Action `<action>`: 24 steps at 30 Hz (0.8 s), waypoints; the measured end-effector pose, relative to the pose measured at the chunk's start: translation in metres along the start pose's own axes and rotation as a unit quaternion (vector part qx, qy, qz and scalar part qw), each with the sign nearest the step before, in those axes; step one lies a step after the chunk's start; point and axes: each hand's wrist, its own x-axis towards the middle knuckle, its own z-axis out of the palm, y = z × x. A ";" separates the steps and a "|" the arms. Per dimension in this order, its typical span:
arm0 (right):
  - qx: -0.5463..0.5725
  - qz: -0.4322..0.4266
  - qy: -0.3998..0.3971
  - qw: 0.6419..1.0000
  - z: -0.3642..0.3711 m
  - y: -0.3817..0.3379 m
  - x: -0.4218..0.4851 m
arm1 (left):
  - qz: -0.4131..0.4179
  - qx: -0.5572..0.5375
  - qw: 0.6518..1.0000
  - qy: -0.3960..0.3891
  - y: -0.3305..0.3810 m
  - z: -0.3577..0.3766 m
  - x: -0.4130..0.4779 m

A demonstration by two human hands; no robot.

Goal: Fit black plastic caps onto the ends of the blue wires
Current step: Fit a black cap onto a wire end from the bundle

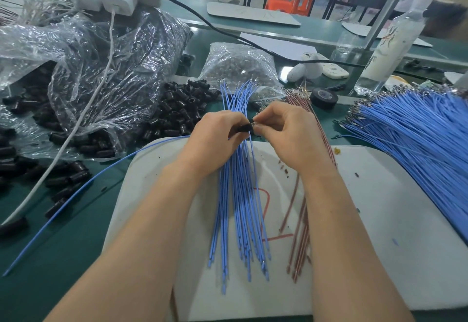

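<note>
My left hand [215,137] grips a bundle of blue wires [238,207] that fans out over a white board [379,220], and its fingertips hold a black plastic cap [245,127]. My right hand [286,129] meets it from the right and pinches a small metal-tipped wire end at the cap's mouth. The wire tips above the hands [238,91] carry metal terminals. A heap of loose black caps [182,109] lies just left of the hands.
A large pile of blue wires [417,134] covers the right side. Brown wires [301,210] lie beside my right forearm. Clear plastic bags [101,68], a bag of small parts [240,66], a tape roll [324,97], a bottle [390,43] and a white cable [83,119] surround the board.
</note>
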 end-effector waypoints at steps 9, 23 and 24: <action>0.045 0.006 0.045 0.998 0.001 -0.001 0.001 | -0.033 -0.043 0.997 0.056 0.001 -0.001 0.001; 0.023 0.031 0.014 0.999 0.010 -0.008 0.001 | -0.043 -0.143 0.985 0.085 0.005 -0.001 0.000; 0.012 0.024 0.017 1.000 0.012 -0.009 0.000 | -0.037 -0.138 0.986 0.082 0.005 -0.001 0.000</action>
